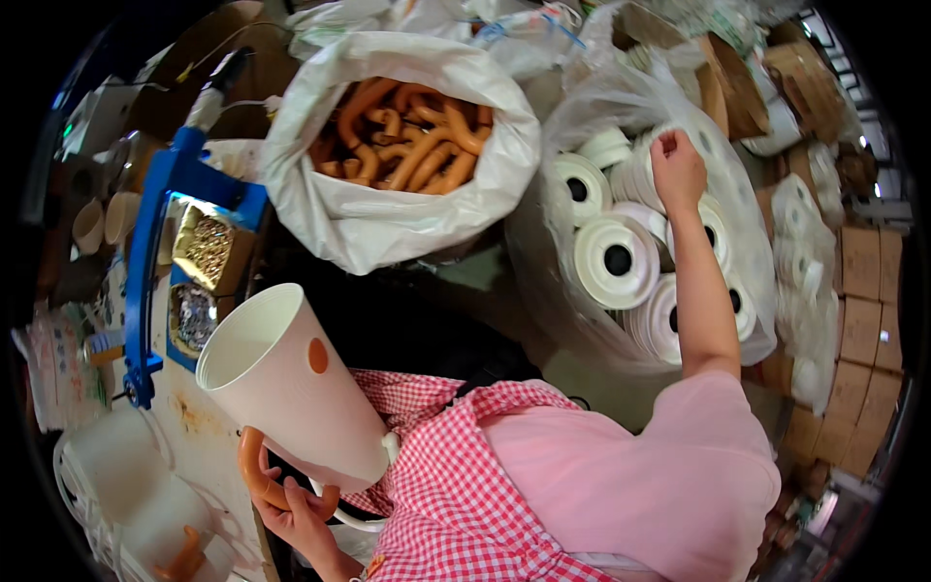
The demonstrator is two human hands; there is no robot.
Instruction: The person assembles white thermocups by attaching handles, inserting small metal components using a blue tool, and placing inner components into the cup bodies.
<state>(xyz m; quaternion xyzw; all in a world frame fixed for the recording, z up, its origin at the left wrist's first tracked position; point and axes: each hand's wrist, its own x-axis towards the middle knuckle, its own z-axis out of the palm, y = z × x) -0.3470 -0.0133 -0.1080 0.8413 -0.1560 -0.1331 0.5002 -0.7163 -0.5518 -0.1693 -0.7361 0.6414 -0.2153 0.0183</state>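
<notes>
Crowded workshop floor w/ sacks, bags and cardboard cartons (863, 291) stacked along the right side; a stained bench (208, 446) runs down the lower left, w/ a blue metal frame (155, 233) standing on it and two small boxes of tiny metal parts (208, 252) set into that frame.

Left hand (296, 519) sits low, near the person's lap. Its fingers (276, 485) are curled round an orange curved handle (260, 475) at the narrow end of a white megaphone-shaped cone (291, 383), holding it. Cone is tilted, wide mouth up and to the left, an orange round spot on its side. It lies over the bench edge and against the red-checked apron (446, 485).

Right hand (677, 170) is stretched out well away from the body, reaching into a clear plastic bag (582, 107) full of white round discs (616, 260) w/ dark centre holes. Fingers bent down onto the top of the pile, touching the discs; can't tell if they actually grip one.

Between the two, further back, a white sack (388, 218) stands open, filled w/ orange curved handles (407, 136) like the one held. More white cones (116, 466) lie at the bench's lower left corner.
</notes>
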